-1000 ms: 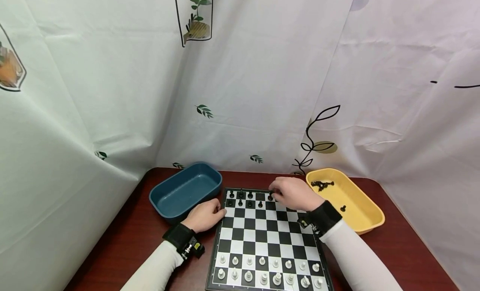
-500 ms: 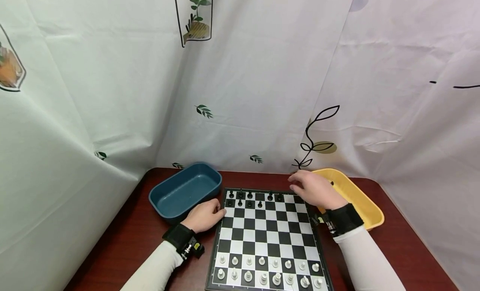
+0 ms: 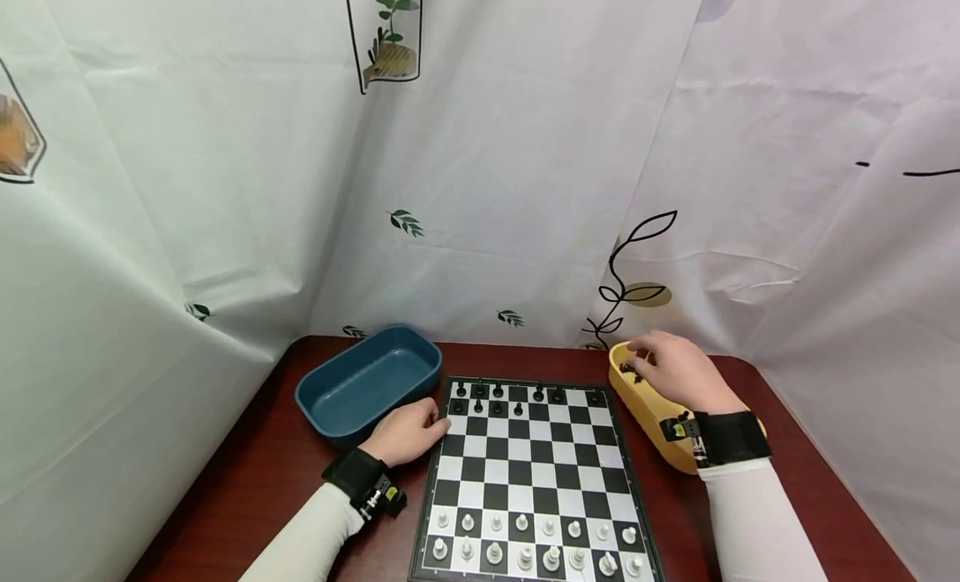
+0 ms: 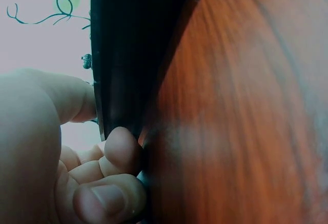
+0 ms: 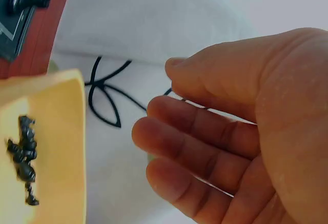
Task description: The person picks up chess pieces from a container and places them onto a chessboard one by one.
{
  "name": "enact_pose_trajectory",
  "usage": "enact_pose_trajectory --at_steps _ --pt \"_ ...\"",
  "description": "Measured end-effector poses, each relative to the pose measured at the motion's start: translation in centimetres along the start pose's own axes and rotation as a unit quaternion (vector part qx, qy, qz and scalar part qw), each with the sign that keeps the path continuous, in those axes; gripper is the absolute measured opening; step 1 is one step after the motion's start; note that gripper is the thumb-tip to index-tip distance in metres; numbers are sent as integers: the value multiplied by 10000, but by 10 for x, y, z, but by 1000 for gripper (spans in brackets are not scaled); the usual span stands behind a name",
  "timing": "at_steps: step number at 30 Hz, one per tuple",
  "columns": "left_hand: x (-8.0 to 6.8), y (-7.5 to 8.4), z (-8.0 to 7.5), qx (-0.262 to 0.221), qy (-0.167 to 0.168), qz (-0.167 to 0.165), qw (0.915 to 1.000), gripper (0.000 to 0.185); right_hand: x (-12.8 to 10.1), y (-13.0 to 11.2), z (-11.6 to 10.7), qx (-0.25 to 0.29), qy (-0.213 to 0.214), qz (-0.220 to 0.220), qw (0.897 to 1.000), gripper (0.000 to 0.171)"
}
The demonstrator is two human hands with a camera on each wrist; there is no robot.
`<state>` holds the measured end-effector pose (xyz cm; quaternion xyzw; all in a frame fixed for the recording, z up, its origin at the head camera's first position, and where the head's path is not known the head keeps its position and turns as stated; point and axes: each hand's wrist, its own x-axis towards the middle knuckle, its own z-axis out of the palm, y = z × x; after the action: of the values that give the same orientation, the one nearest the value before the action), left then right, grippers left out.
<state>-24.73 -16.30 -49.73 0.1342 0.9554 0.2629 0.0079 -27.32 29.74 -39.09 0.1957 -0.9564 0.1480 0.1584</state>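
Observation:
A chessboard [image 3: 540, 450] lies on the table, white pieces [image 3: 551, 557] lined up in its near two rows and black pieces [image 3: 498, 390] in part of its far two. My left hand [image 3: 407, 432] holds the board's left edge; the left wrist view shows one digit over the top and fingertips [image 4: 123, 149] curled against the side. My right hand [image 3: 678, 369] is over the far end of the yellow tray [image 3: 652, 419]. Its thumb and fingers [image 5: 169, 134] are loosely bent and apart, with nothing between them. Loose black pieces [image 5: 24, 157] lie bunched in that tray.
A blue tray [image 3: 367, 386] stands left of the board, close behind my left hand. White printed cloth [image 3: 480, 165] hangs along the back and sides of the dark red wooden table [image 3: 247, 499].
My right hand has let go of a black piece on the far row and moved right to the yellow tray. My left hand has stayed at the board's edge.

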Motion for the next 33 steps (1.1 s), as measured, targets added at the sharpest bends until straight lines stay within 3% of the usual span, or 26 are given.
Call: enact_pose_trajectory --at_steps 20,26,33 --pt "-1 0 0 -38 22 18 10000 31 -15 62 1 -38 -593 972 9935 26" --pt "-1 -1 0 -42 22 33 10000 31 -22 69 -1 12 -1114 1209 9864 36" --pt "0 -1 1 -11 0 5 10000 31 -24 72 -1 3 -1824 1590 9703 38"
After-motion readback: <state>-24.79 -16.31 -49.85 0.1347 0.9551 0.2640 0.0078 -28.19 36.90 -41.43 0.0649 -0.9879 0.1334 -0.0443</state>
